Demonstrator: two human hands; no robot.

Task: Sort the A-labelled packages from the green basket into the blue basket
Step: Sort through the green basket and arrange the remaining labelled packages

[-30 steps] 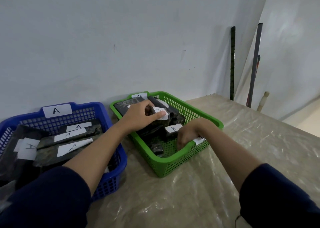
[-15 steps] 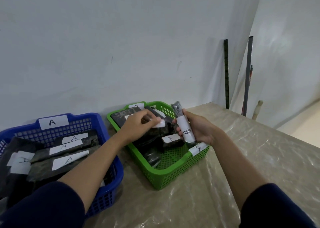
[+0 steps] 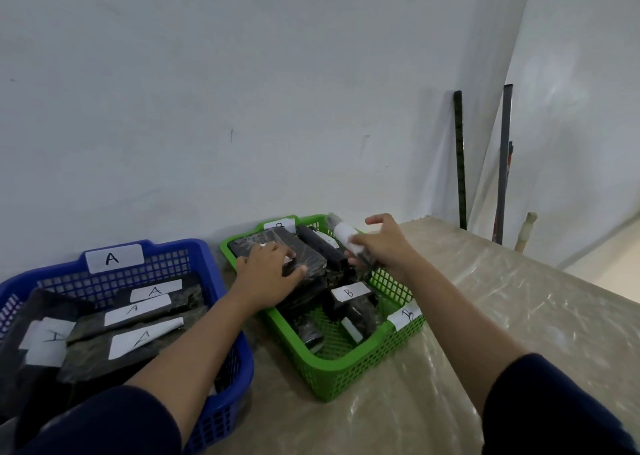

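The green basket (image 3: 346,373) stands at the table's middle, holding several dark wrapped packages, two showing B labels (image 3: 349,292). My left hand (image 3: 268,274) lies flat on a large dark package (image 3: 308,253) at the basket's back left, fingers curled over its edge. My right hand (image 3: 382,246) holds a rolled dark package with a white label (image 3: 344,234) over the basket's far right rim. The blue basket (image 3: 221,416), tagged A, sits to the left with several A-labelled packages (image 3: 145,338) inside.
A plastic-covered table (image 3: 485,316) runs along a white wall behind the baskets. Dark rods (image 3: 460,160) and a pale stick lean in the corner at the right. A B-tagged label hangs on the green basket's right rim (image 3: 405,316).
My right hand lifted the rolled package from the basket's front, then carried it toward the far rim. My left hand shifted down onto the large dark package.
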